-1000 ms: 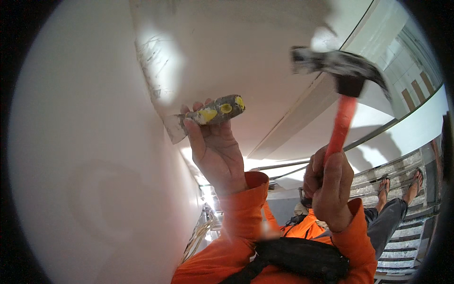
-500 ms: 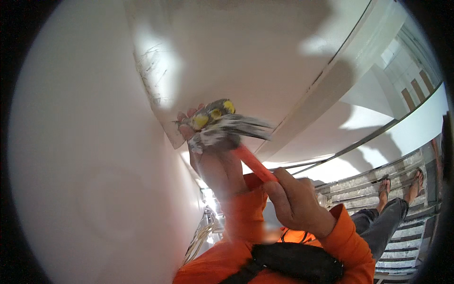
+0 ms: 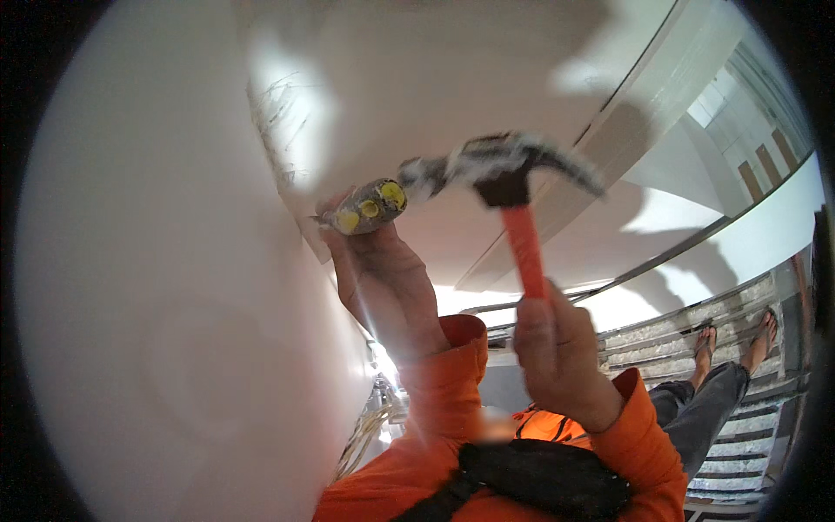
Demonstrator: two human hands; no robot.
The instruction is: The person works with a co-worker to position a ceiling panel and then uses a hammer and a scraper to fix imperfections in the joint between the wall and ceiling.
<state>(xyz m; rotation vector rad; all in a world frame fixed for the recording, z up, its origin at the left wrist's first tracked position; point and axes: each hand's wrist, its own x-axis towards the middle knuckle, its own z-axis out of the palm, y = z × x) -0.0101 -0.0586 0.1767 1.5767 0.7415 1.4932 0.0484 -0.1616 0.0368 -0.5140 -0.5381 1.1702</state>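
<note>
My left hand [image 3: 387, 274] is closed around a chisel with a grey-and-yellow handle [image 3: 370, 209], held up at the corner where two pale panels meet. The handle's yellow butt end points right; most of the blade is hidden by my fingers, its tip near the seam. In my right hand [image 3: 557, 352], fingers wrapped round the red grip, is a claw hammer [image 3: 504, 165]. Its whitish-smeared head is blurred by motion. The striking face is close to the chisel's butt; whether they touch, I cannot tell. The claw curves off to the right.
A large white panel [image 3: 174, 261] stands close on my left. Scuffs and marks [image 3: 283, 122] run along the corner seam. At right are a white beam [image 3: 648, 130], a slatted platform [image 3: 739, 444] and a person's sandalled feet [image 3: 761, 339]. Loose cables [image 3: 361, 439] hang at lower left.
The hammer head has swung up and to the right from over my left hand, its grip now more upright. The chisel stays near the seam, its handle shifted slightly left.
</note>
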